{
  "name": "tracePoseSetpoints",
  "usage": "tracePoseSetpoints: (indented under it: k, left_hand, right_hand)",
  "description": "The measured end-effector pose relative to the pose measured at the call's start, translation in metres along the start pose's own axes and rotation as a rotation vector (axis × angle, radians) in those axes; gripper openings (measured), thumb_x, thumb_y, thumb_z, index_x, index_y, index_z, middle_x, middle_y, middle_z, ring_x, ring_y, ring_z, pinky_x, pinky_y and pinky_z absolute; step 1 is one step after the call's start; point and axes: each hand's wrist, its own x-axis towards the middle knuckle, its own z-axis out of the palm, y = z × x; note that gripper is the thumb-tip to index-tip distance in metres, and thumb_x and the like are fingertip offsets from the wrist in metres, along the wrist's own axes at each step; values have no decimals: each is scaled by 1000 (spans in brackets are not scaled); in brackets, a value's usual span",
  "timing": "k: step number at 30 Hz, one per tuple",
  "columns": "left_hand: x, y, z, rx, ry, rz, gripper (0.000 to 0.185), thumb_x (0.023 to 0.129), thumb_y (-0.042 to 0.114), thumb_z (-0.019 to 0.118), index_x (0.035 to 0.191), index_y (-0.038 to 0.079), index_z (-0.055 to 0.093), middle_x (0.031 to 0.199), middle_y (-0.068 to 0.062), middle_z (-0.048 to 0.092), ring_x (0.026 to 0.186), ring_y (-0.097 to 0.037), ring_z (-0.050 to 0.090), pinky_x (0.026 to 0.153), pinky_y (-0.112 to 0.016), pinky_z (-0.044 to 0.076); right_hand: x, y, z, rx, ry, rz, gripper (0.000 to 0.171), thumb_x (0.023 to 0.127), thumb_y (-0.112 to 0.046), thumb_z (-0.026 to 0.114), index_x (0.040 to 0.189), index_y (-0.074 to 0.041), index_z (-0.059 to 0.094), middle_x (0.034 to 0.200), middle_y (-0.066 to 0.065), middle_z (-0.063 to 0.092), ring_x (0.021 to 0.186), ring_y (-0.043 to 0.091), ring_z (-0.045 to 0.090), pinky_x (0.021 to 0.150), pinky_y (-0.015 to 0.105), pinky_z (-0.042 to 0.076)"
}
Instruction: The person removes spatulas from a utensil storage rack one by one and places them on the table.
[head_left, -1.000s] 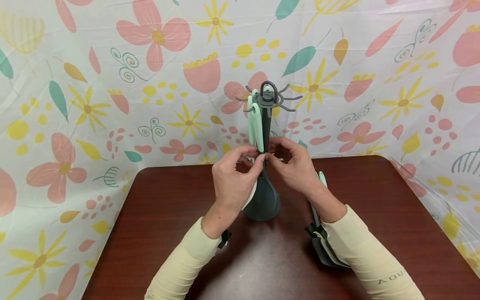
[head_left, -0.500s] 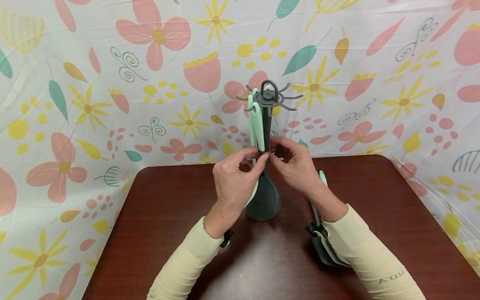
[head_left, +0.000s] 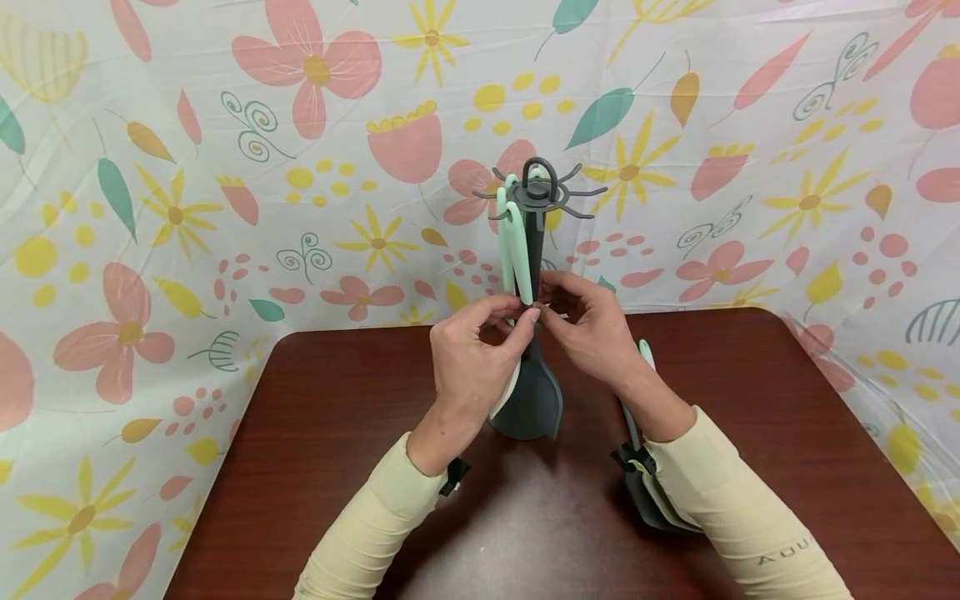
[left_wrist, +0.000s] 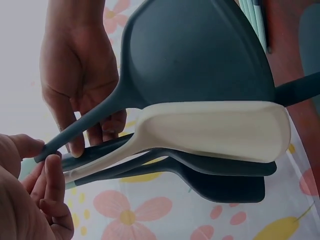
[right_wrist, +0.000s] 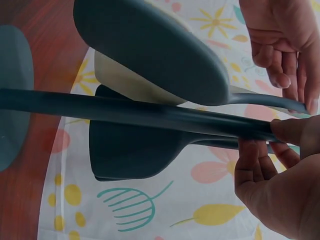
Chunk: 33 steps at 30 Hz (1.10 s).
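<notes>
A dark utensil stand with hooked arms stands upright on the table. Mint handles hang on its left side. My left hand pinches the neck of a grey wide-headed spatula between thumb and fingers, just under its mint handle. My right hand grips the stand's pole, thumb on one side and fingers on the other. Behind the spatula, in the left wrist view, hang a cream utensil and dark utensils. The stand's base is partly out of frame in the right wrist view.
More utensils lie on the brown table beside and partly under my right forearm, one with a mint handle end. A flowered cloth hangs behind and beside the table.
The grey spatula's head has turned slightly, so more of its edge shows at the lower right. My left hand has shifted slightly right; my right hand keeps its place on the pole.
</notes>
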Motion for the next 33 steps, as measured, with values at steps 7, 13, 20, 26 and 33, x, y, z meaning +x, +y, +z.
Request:
tracePoseSetpoints:
  k: [7, 13, 20, 26, 33]
  left_hand:
    - [-1, 1, -1, -24, 0, 2, 15, 96, 23, 83, 102, 9, 82, 92, 0, 78, 76, -6, 71, 65, -27, 58]
    - [-2, 4, -3, -41, 0, -4, 14, 96, 23, 83, 101, 10, 82, 87, 2, 77, 75, -6, 70, 62, -29, 56]
    - [-4, 9, -8, -70, -9, -24, 15, 95, 22, 83, 102, 9, 81, 86, 1, 77, 75, -7, 70, 62, -29, 57]
    - [-5, 11, -11, -69, -6, -32, 14, 95, 23, 83, 101, 10, 81, 85, 1, 76, 73, -8, 69, 60, -30, 55]
    - [-7, 12, -15, -68, -4, -36, 13, 95, 22, 83, 100, 10, 82, 83, 2, 76, 72, -8, 70, 59, -30, 54]
  right_hand:
    - [1, 0, 0, -16, 2, 0, 32, 97, 5, 73, 128, 2, 72, 107, 15, 76, 93, 6, 69, 74, 22, 57]
    - [1, 0, 0, -25, 4, 0, 33, 97, 4, 73, 130, 2, 71, 107, 16, 76, 93, 4, 69, 74, 21, 56]
    - [0, 0, -1, -22, 7, 14, 32, 98, 2, 73, 130, 2, 71, 107, 17, 75, 92, 10, 70, 73, 21, 55]
    - [0, 0, 0, 3, -1, 11, 32, 99, 1, 72, 131, 1, 71, 107, 17, 75, 92, 12, 70, 72, 21, 54]
    - [1, 0, 0, 9, -5, 7, 31, 99, -3, 75, 129, -3, 73, 104, 12, 75, 87, 18, 69, 67, 23, 53]
